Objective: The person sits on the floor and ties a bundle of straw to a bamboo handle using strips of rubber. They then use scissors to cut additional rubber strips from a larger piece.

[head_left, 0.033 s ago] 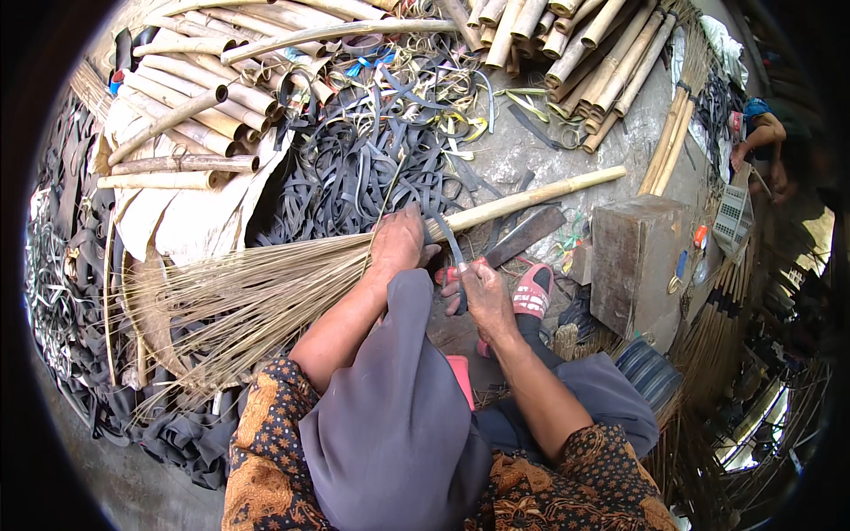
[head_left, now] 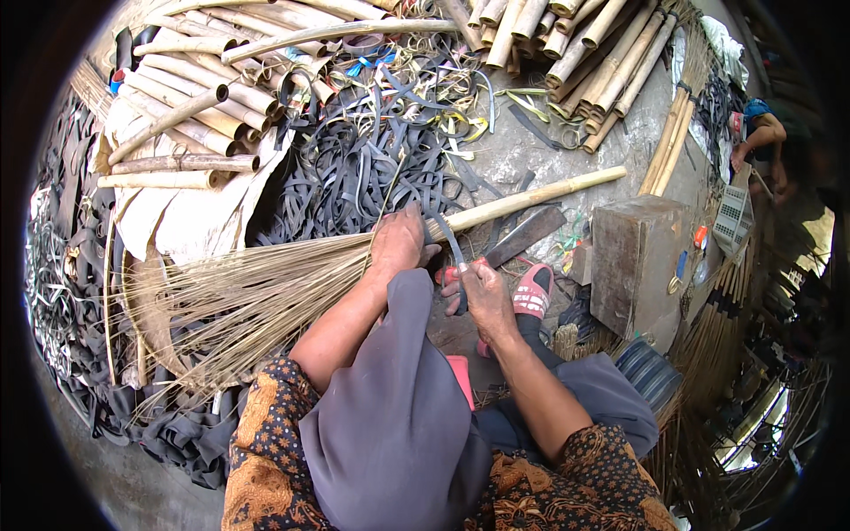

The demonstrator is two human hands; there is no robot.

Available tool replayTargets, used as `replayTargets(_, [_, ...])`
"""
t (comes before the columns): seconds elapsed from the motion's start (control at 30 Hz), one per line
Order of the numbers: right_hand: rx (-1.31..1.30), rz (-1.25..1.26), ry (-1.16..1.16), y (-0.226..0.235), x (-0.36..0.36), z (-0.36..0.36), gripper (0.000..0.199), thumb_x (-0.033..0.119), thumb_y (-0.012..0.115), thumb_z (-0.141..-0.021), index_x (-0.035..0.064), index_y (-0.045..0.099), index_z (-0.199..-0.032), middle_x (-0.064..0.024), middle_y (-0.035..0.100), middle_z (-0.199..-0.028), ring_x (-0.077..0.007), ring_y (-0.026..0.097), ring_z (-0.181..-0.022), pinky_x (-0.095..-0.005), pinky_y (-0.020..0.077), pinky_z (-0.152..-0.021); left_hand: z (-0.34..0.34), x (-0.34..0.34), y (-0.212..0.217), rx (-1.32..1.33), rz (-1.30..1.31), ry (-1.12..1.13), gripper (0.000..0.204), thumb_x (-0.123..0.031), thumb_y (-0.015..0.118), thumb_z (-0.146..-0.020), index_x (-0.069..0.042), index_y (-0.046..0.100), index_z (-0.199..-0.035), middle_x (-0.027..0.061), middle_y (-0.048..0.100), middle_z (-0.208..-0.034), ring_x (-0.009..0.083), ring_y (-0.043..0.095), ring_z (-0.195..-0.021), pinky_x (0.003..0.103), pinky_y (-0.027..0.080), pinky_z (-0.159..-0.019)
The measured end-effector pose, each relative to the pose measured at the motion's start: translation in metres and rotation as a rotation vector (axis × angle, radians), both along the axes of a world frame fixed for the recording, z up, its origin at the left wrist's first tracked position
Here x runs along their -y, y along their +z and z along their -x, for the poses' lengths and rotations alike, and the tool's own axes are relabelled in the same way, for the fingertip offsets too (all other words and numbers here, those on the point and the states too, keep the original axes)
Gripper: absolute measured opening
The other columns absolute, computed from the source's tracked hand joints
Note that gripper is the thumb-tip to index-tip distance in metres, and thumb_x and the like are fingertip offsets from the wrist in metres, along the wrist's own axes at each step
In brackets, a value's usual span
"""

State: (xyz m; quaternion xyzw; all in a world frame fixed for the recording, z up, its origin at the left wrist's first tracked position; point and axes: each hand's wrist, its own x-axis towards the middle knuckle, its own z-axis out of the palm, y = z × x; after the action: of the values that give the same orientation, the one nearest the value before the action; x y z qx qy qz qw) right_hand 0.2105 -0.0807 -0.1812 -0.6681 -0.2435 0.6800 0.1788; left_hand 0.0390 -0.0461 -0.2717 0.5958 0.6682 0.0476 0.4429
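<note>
A stick broom lies across in front of me, its thin bristles point(head_left: 239, 301) fanned to the left and its pale bamboo handle point(head_left: 549, 190) pointing right. My left hand point(head_left: 398, 241) is closed round the broom where bristles and handle meet. From that joint a dark rubber strip point(head_left: 447, 234) runs down to my right hand point(head_left: 485, 296), whose fingers are closed on it. Just beyond my right hand, a broad-bladed knife point(head_left: 533, 234) rests on the ground; its red handle point(head_left: 456, 271) is partly hidden by my fingers.
Behind the broom is a heap of loose rubber strips point(head_left: 372, 159). Bamboo poles are stacked at the far left point(head_left: 204, 106) and far right point(head_left: 611, 71). A wooden block point(head_left: 633, 265) stands right of my sandalled foot point(head_left: 533, 292). Another person's arm point(head_left: 761, 137) shows at the far right.
</note>
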Motion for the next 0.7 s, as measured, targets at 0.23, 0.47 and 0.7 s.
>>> replayTargets(0.23, [0.012,0.049,-0.015,0.012,0.001,0.004,0.035,0.029,0.053,-0.106,-0.0056,0.06,-0.108,-0.015,0.069,-0.084,-0.0155,0.064,-0.058,-0.0286,0.053,-0.053,0.003,0.004,-0.002,-0.005,-0.088,-0.075,0.078,-0.033,0.088,-0.075,-0.006,0.053,-0.139,0.0199,0.066,-0.118,0.0382,0.064,-0.112,0.045,0.05,-0.1])
replayTargets(0.47, [0.05,0.002,0.024,0.012,0.013,0.0,0.034,0.03,0.054,-0.106,-0.0029,0.061,-0.107,-0.013,0.069,-0.083,-0.0141,0.065,-0.064,-0.0265,0.0503,-0.06,-0.002,0.001,-0.006,-0.187,-0.082,-0.235,0.049,-0.033,0.085,-0.077,-0.006,0.063,-0.112,0.0167,0.068,-0.113,0.0371,0.067,-0.109,0.047,0.052,-0.097])
replayTargets(0.7, [0.432,-0.242,0.499,-0.017,0.062,-0.04,0.032,0.033,0.053,-0.107,0.0033,0.062,-0.099,-0.0084,0.058,-0.077,-0.0222,0.061,-0.075,-0.0373,0.0486,-0.072,0.026,-0.027,0.02,0.114,0.01,-0.223,0.045,-0.028,0.083,-0.074,-0.006,0.065,-0.109,0.0194,0.074,-0.099,0.0381,0.072,-0.094,0.05,0.057,-0.083])
